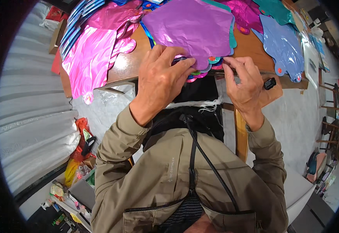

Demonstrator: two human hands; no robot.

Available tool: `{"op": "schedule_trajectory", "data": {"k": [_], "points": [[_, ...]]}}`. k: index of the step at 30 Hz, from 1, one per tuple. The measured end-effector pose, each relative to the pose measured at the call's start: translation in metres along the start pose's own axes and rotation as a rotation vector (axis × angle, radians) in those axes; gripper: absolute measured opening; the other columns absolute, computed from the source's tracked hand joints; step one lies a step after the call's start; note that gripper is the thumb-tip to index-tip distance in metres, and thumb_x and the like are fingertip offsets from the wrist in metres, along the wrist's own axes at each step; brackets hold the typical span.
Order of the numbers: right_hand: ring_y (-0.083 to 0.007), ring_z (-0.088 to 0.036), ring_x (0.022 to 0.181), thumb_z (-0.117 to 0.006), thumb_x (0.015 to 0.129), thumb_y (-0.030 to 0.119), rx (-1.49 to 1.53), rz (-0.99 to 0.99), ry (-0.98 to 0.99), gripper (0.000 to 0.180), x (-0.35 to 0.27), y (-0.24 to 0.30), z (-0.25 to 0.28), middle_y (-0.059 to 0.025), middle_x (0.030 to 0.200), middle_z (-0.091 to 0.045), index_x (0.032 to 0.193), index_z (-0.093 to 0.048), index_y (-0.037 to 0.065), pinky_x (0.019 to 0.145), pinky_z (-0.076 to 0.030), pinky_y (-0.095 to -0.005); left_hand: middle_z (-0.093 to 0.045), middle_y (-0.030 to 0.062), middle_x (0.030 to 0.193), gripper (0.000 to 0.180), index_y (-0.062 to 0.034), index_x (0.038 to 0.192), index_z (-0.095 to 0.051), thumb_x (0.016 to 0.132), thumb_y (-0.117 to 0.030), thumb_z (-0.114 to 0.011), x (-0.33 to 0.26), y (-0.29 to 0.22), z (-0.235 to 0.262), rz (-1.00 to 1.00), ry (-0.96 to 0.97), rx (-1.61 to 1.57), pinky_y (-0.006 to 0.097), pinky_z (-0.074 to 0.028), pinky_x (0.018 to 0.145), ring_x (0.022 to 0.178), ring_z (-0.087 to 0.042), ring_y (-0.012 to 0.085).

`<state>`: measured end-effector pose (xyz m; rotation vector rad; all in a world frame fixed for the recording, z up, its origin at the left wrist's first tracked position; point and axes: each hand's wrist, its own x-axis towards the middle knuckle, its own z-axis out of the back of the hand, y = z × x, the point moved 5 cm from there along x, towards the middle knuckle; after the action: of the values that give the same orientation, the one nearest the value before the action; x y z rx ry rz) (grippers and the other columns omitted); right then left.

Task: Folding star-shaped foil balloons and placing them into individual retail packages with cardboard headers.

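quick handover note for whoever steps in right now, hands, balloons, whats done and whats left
Left hand: lies fingers-down on the near edge of the flat purple foil balloon, fingertips at a small dark object, too hidden to identify.
Right hand: pinching at the fanned stack of coloured balloon tabs at the edge of the brown wooden table.
Nearby: shiny pink foil balloon to the left, light blue foil balloon to the right, small black clip beside the right hand.
Done: balloons stacked flat, uninflated.
Left: whatever the tabs need; unclear from here.
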<state>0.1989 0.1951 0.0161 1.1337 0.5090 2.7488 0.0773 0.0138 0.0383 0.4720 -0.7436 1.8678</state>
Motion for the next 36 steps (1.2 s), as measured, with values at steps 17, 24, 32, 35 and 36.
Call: {"op": "schedule_trajectory", "data": {"k": [17,24,32,35,36], "points": [[-0.019,-0.059,0.08,-0.083,0.082,0.001,-0.116,0.195,0.051,0.033,0.016,0.007,-0.006,-0.0023,0.103,-0.066,0.113,-0.078,0.008,0.071,-0.048,-0.0324,-0.075,0.0045,0.089,0.011,0.0022,0.093,-0.079,0.092,-0.009,-0.079,0.021,0.033,-0.004,0.414,-0.071,-0.537,0.028,-0.047,0.068,0.071,-0.057,0.0152],[-0.0199,-0.059,0.08,-0.083,0.08,0.007,0.014,0.204,0.042,0.022,0.026,0.014,-0.003,-0.0023,0.103,-0.066,0.101,-0.076,0.007,0.078,-0.048,-0.034,-0.076,0.0045,0.092,0.012,0.0015,0.094,-0.08,0.092,-0.01,-0.08,0.018,0.043,-0.006,0.351,-0.127,-0.491,0.029,-0.048,0.07,0.074,-0.059,0.0154],[-0.0213,-0.064,0.088,-0.083,0.081,0.005,-0.064,0.282,0.151,0.02,0.03,0.018,-0.009,-0.0026,0.105,-0.07,0.099,-0.075,0.005,0.09,-0.05,-0.0342,-0.08,0.0038,0.105,0.017,0.0029,0.102,-0.08,0.095,-0.013,-0.081,0.014,0.046,-0.013,0.327,-0.119,-0.524,0.026,-0.053,0.075,0.081,-0.065,0.0121],[-0.0214,-0.063,0.087,-0.083,0.081,0.006,-0.082,0.314,0.155,0.021,0.031,0.015,-0.011,-0.0022,0.104,-0.07,0.099,-0.075,0.005,0.09,-0.051,-0.0343,-0.079,0.0031,0.099,0.017,0.0029,0.102,-0.08,0.096,-0.014,-0.081,0.011,0.043,-0.013,0.372,-0.097,-0.517,0.025,-0.051,0.071,0.077,-0.063,0.0111],[-0.0215,-0.063,0.087,-0.083,0.081,0.007,-0.092,0.329,0.156,0.021,0.031,0.014,-0.012,-0.002,0.103,-0.07,0.1,-0.074,0.005,0.09,-0.051,-0.0344,-0.079,0.0027,0.096,0.018,0.0028,0.102,-0.08,0.096,-0.014,-0.08,0.01,0.043,-0.013,0.394,-0.085,-0.515,0.025,-0.05,0.069,0.075,-0.062,0.0106]]}}
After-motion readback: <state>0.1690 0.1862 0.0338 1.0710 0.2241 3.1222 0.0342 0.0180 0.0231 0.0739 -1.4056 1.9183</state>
